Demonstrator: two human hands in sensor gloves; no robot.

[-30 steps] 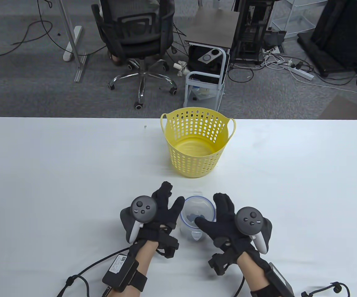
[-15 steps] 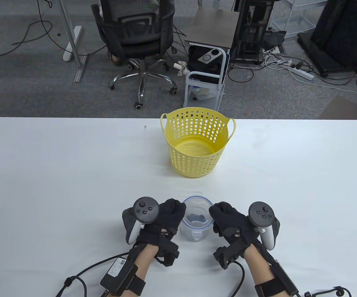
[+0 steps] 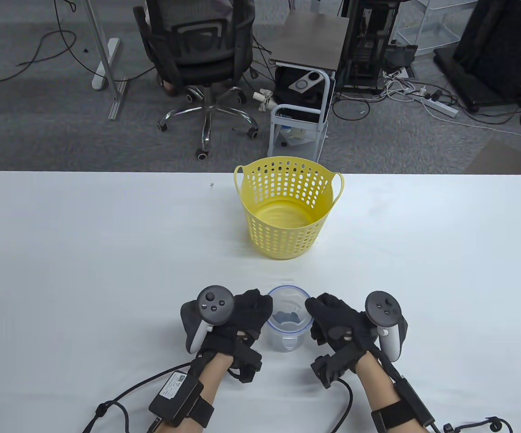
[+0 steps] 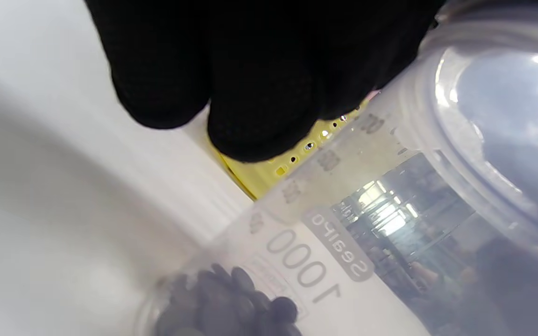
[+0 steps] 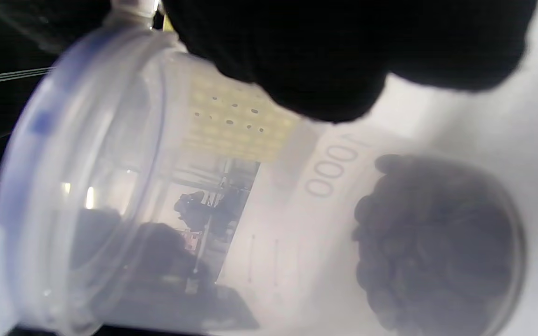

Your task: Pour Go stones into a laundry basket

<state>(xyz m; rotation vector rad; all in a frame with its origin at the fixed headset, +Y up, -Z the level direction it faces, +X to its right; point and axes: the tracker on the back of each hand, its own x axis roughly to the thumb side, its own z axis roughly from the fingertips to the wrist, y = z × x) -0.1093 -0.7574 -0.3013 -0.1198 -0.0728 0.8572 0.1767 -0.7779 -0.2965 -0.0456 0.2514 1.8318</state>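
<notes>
A clear plastic container with a blue-rimmed top stands on the white table near the front edge. Dark Go stones lie at its bottom. My left hand grips its left side near the rim, fingers curled. My right hand grips its right side the same way. The yellow perforated laundry basket stands upright behind the container, apart from it. In the left wrist view my fingers lie on the container above the stones. In the right wrist view my fingers lie on the container beside the stones.
A tiny pale object lies on the table left of the basket. Beyond the far edge stand an office chair and a small cart. Glove cables trail at the near edge.
Both hands had their fingers spread around the container, the right thumb over its top. They have since curled closed against its two sides near the rim. The container and basket have not moved.
</notes>
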